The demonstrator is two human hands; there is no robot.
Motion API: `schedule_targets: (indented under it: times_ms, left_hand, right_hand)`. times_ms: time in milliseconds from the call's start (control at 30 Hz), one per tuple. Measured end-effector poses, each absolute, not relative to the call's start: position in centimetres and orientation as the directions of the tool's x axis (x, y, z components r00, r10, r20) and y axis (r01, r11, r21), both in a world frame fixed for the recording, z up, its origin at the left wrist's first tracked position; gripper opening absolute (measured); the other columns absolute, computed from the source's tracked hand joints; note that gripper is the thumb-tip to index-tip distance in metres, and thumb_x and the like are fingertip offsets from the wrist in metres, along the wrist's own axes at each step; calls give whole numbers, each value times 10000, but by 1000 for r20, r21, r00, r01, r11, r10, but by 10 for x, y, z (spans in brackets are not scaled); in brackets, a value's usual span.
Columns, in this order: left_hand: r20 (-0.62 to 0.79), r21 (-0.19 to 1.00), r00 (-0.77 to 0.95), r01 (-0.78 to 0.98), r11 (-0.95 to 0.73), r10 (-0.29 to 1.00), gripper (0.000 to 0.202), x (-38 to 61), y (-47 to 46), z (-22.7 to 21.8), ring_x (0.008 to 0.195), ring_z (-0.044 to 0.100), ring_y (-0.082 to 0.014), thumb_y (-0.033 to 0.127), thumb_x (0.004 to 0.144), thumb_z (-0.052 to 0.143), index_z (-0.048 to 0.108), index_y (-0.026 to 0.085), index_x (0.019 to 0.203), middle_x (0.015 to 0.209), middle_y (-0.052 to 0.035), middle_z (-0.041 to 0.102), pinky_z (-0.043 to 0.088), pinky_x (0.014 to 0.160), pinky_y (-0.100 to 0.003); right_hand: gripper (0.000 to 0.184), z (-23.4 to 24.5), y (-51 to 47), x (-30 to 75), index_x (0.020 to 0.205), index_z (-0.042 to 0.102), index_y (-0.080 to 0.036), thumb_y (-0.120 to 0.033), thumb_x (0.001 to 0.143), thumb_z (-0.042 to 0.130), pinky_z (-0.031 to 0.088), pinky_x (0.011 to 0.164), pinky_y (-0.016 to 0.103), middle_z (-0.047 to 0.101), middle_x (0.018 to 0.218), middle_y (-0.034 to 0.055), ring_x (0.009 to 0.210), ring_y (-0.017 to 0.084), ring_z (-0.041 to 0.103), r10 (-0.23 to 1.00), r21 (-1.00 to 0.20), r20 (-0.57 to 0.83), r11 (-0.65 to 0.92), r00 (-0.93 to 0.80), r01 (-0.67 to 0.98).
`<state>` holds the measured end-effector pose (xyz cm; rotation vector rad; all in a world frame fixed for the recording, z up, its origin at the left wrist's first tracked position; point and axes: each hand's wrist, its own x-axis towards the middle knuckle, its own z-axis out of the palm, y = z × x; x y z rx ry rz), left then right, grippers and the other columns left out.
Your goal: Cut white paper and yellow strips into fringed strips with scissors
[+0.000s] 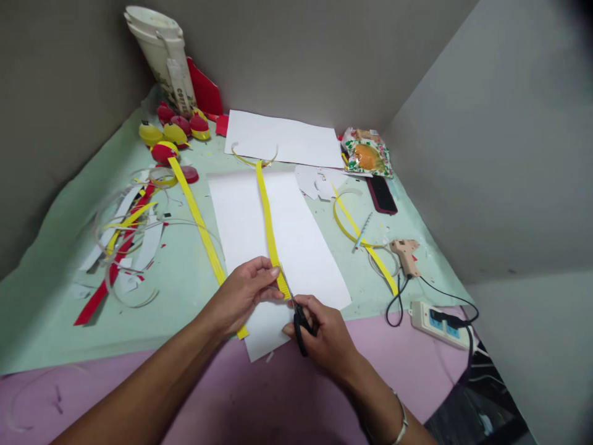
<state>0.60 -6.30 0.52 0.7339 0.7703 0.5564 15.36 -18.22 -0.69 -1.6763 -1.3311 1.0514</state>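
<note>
My left hand (250,290) pinches the near end of a yellow corrugated paper strip (265,210), which stretches away from me over a white sheet (301,247). In my right hand (328,330) is a pair of black-handled scissors (302,327). The scissor blades lie along the right edge of the strip, close to its near end; whether they are parted is too small to tell. A second yellow strip (199,222) runs along the left side of the sheet and passes behind my left hand.
Scraps and loose strips, including a red strip (111,278), lie at left. Red and yellow paper pieces (175,133) sit near a tall white container (160,49). At right are a phone (382,194), a glue gun (406,256), its cord, and a power strip (440,327).
</note>
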Motion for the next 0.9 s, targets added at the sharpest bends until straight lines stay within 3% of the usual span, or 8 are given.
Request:
schedule_targets:
  times_ms: [567, 900]
  left_hand:
    - [-430, 758, 593, -173, 629, 681, 160, 6, -63, 8, 637, 644, -120, 246, 799, 718, 590, 150, 801, 724, -24, 678, 564, 647, -248]
    - [-405, 756, 615, -191, 626, 677, 154, 5, -63, 6, 580, 605, -111, 245, 797, 716, 597, 148, 797, 660, -8, 656, 507, 585, -227]
  right_hand:
    - [291, -9, -184, 154, 1053, 659, -197, -311, 786, 670, 389, 552, 219, 540, 642, -44, 554, 119, 442, 986, -879, -108, -156, 130, 451]
    - [287, -8, -181, 151, 1010, 658, -181, -299, 750, 689, 328, 492, 210, 419, 554, -88, 504, 99, 364, 956, -917, -235, -278, 175, 286]
